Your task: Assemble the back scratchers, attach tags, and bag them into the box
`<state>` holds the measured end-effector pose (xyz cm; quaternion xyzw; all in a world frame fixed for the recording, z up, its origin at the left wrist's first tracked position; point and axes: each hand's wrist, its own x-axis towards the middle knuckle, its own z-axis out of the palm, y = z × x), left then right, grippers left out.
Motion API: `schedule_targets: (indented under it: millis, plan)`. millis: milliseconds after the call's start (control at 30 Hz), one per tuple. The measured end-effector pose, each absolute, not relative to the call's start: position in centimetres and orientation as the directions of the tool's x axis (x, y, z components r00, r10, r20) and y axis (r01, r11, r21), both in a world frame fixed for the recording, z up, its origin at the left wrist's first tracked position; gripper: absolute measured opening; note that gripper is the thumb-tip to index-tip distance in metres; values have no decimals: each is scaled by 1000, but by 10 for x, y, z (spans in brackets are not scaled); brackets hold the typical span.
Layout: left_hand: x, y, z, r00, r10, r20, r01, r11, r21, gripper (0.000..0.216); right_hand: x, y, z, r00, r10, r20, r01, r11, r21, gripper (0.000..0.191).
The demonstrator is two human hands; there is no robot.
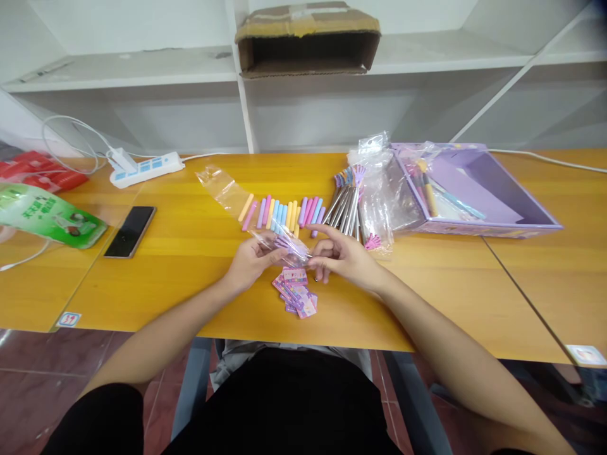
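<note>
tabletop of yellow-brown wood, seen from above, with a person's two bare hands at its middle. the left hand pinches a clear bag between thumb and fingers. the right hand grips the bag's other end with thumb and a bent finger, its index finger stretched out past it. a purple hand-shaped piece shows through the plastic, between the two hands. just below, small pink and purple cards lie in a loose pile.

behind the hands runs an uneven row of pastel sticks; the bag and fingers cover some of their lower ends. a flat plastic sleeve lies at the row's left. to the right, metal rods with colourful hand-shaped ends are heaped beside crumpled clear bags, which crowd against an open purple box.

well off to the left are a dark phone, a white power strip, a green pouch and red packaging. an open cardboard box sits on the white shelf behind.
</note>
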<state>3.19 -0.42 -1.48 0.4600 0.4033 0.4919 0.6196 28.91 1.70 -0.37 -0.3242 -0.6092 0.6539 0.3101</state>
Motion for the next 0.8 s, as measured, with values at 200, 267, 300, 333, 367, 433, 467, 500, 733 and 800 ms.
schedule_targets:
  millis: [200, 267, 300, 333, 367, 433, 467, 500, 733, 800]
  plan:
    - [19, 7, -4, -50, 999, -4, -351, -14, 936, 45, 297, 22, 0, -626, 777, -62, 13, -70, -997, 55]
    - [8, 15, 2, -117, 993, 16, -373, -59, 926, 42, 301, 25, 2, -630, 774, -52, -15, -79, -997, 44]
    - [4, 18, 5, -137, 990, 24, -377, -74, 923, 39, 303, 26, 4, -633, 773, -53, -28, -91, -995, 41]
    - [0, 21, 7, -152, 988, 29, -382, -86, 920, 37, 303, 27, 5, -635, 770, -55, -38, -102, -994, 39]
    - [-3, 24, 9, -163, 986, 33, -389, -95, 916, 35, 304, 27, 6, -640, 766, -59, -43, -113, -993, 37]
    - [-5, 25, 10, -162, 986, 27, -404, -91, 910, 34, 303, 26, 8, -647, 759, -74, -47, -136, -990, 36]
    - [-4, 25, 10, -150, 989, 16, -411, -77, 908, 36, 302, 25, 9, -646, 759, -78, -54, -148, -988, 36]
    - [-2, 23, 10, -130, 991, 2, -416, -57, 907, 38, 301, 24, 9, -643, 762, -83, -62, -160, -985, 38]
    - [22, 5, 4, 49, 995, -87, -454, 100, 885, 49, 288, 20, -3, -583, 810, -62, -130, -168, -977, 42]
    - [27, 2, 3, 80, 992, -92, -456, 119, 882, 47, 285, 19, -7, -586, 810, -35, -141, -144, -979, 47]
